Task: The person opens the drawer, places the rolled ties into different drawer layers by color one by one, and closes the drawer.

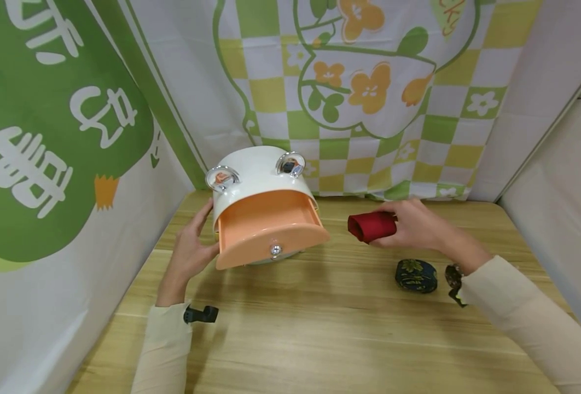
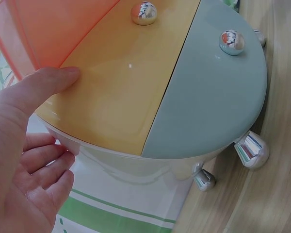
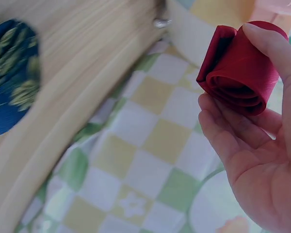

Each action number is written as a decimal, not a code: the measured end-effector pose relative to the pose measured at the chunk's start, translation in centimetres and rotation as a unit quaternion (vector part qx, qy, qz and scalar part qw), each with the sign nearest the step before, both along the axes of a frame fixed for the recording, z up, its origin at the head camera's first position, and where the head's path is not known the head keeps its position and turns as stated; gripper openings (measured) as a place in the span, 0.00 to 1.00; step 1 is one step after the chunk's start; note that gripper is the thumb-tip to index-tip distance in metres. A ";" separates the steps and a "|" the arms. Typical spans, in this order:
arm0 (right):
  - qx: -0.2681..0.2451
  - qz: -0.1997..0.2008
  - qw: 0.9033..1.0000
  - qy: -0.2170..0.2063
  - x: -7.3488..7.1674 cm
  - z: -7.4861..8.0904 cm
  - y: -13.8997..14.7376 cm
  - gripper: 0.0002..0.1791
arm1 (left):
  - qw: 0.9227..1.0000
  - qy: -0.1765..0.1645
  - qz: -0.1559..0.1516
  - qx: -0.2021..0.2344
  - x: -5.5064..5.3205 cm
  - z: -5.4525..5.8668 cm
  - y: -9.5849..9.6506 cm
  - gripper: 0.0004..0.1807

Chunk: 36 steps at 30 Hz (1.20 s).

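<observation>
A white, round-topped drawer box (image 1: pixel 258 169) with two shiny ring-shaped ears stands toward the back left of the table. Its orange top drawer (image 1: pixel 271 241) is pulled out, showing a bare inside. My left hand (image 1: pixel 192 249) grips the box's left side, its thumb (image 2: pixel 63 77) over the yellow drawer front (image 2: pixel 121 87) and the other fingers along the side wall. To the right of the box, my right hand (image 1: pixel 416 224) holds a rolled red necktie (image 1: pixel 373 226) between thumb and fingers, above the table. A rolled dark blue patterned necktie (image 1: pixel 416 275) lies on the table below that hand.
Below the yellow drawer is a grey-green drawer (image 2: pixel 213 87), and the box stands on short silvery feet (image 2: pixel 252 149). A checkered, flowered cloth (image 1: pixel 384 148) hangs behind the wooden table (image 1: pixel 310 334). Printed panels close in the left and right sides.
</observation>
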State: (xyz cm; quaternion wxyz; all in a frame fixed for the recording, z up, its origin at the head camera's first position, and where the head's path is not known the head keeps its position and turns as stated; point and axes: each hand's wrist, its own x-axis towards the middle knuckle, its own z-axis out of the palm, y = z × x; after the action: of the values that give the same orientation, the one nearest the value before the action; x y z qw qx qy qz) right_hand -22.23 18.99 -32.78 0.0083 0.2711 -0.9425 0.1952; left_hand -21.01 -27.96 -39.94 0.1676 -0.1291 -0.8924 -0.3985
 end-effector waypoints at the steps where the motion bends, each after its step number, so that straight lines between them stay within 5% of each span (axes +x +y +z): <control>1: 0.000 0.005 1.000 0.000 0.1 0.4 -0.4 0.33 | 1.000 0.001 -0.001 0.001 0.0 0.0 0.0 0.52; 20: -0.026 0.063 0.997 0.042 0.6 6.8 -7.5 0.27 | 1.000 0.001 -0.007 0.007 -0.1 -0.1 -0.1 0.52; 36: -0.023 0.102 0.995 0.007 -0.9 7.6 -13.4 0.29 | 1.000 -0.001 -0.016 0.020 0.0 -0.1 -0.1 0.52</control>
State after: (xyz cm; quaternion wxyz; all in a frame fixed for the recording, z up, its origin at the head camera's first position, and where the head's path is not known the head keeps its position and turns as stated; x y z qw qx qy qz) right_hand -23.12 5.59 -25.19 0.0013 0.3669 -0.9053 0.2142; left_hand -20.98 -28.06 -40.05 0.1630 -0.1396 -0.8822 -0.4191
